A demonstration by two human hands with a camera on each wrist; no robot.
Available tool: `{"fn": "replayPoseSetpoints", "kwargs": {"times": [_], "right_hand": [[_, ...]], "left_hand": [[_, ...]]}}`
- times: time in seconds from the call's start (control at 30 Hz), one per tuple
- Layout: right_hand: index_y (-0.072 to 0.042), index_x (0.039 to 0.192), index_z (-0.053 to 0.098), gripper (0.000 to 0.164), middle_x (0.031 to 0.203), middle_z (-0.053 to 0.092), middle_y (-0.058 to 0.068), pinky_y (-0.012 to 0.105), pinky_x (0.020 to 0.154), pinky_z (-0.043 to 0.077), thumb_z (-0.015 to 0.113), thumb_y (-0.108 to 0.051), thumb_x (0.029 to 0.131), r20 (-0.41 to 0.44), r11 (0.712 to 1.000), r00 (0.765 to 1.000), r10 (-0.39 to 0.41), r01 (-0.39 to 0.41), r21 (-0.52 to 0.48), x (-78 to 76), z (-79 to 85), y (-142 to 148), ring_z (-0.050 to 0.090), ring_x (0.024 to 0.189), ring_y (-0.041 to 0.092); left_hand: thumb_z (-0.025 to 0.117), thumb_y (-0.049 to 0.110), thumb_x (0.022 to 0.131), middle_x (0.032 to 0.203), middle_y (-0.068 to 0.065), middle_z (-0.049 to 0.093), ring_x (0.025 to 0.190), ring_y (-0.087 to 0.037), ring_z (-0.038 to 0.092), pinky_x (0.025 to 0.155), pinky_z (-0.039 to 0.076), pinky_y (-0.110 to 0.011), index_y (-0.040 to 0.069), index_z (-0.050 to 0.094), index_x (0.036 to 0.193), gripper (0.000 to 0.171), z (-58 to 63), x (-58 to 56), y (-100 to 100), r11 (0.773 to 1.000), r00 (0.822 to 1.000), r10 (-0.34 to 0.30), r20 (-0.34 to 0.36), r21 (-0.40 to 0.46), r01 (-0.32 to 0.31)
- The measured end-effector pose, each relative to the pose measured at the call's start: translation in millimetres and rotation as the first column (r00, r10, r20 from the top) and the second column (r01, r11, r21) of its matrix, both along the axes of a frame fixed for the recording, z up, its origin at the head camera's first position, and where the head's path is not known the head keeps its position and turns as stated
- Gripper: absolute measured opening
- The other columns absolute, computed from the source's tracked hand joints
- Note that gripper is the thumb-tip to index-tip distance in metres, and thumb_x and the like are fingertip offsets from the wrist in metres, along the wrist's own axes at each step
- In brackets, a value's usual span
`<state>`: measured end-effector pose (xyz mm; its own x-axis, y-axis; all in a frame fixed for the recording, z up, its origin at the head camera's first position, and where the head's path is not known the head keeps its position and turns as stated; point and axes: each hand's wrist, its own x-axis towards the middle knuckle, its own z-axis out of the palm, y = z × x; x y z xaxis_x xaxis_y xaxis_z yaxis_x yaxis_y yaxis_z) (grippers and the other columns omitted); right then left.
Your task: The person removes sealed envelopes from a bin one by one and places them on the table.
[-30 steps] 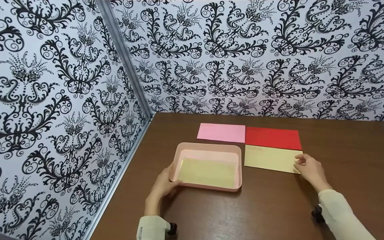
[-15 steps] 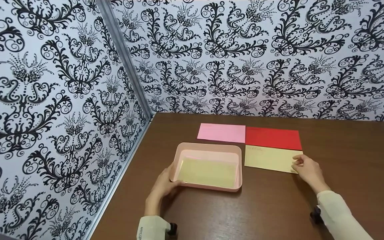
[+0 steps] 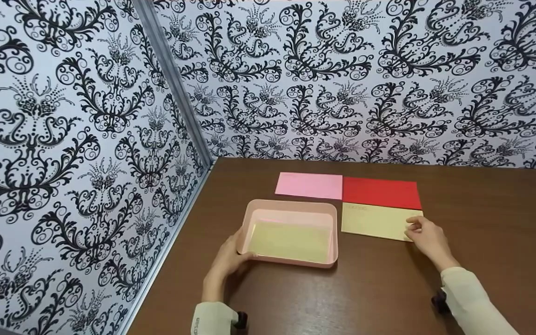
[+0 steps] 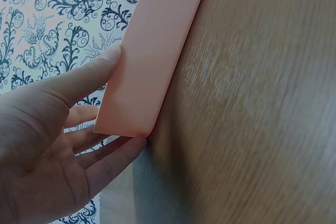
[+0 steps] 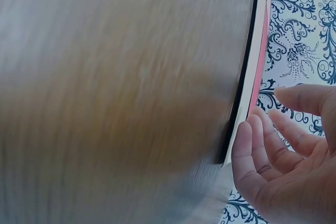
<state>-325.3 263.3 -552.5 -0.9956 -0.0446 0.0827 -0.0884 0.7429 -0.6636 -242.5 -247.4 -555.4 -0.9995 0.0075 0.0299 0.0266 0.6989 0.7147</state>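
Note:
In the head view, my left hand grips the near left corner of a pink plastic tray. The left wrist view has the thumb on the tray's rim and a fingertip under its wall. Inside the tray lies a yellow envelope, with a strip of pink along its edges. My right hand is at the right end of another yellow envelope on the table. Its fingertips are at the edge in the right wrist view, the thumb standing apart from them.
Behind the yellow envelope, a red envelope and a pink envelope lie flat, side by side. They rest on a brown wooden table. Patterned walls stand at the back and left.
My right hand has shifted slightly to the left over the end of the yellow envelope. The left hand and the tray stay where they were.

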Motion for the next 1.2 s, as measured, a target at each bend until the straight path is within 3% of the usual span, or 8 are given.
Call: {"fn": "replayPoseSetpoints", "kwargs": {"times": [0.83, 1.2], "right_hand": [[0.005, 0.124, 0.060, 0.037, 0.109, 0.069, 0.026, 0.035, 0.072, 0.050, 0.064, -0.011, 0.091, 0.000, 1.000, 1.000, 0.023, -0.023, -0.014, 3.8, -0.4, -5, 0.067, 0.101, 0.042], [0.006, 0.120, 0.062, 0.034, 0.103, 0.071, 0.024, 0.036, 0.071, 0.051, 0.064, -0.009, 0.090, -0.049, 1.000, 0.998, 0.025, -0.026, -0.011, 6.6, -1.3, -10, 0.068, 0.098, 0.042]], "left_hand": [[0.078, 0.019, 0.083, 0.152, -0.029, 0.042, 0.142, -0.052, 0.035, 0.117, 0.026, -0.065, 0.000, 0.033, 0.153, 0.086, -0.3, 0.3, 0, 1.000, 1.000, -0.004, -0.011, 0.008, 0.004], [0.078, 0.019, 0.084, 0.152, -0.029, 0.041, 0.143, -0.051, 0.033, 0.116, 0.028, -0.065, 0.001, 0.032, 0.154, 0.086, 1.5, 0.7, 1, 1.000, 0.999, 0.023, 0.036, 0.009, -0.023]]}}
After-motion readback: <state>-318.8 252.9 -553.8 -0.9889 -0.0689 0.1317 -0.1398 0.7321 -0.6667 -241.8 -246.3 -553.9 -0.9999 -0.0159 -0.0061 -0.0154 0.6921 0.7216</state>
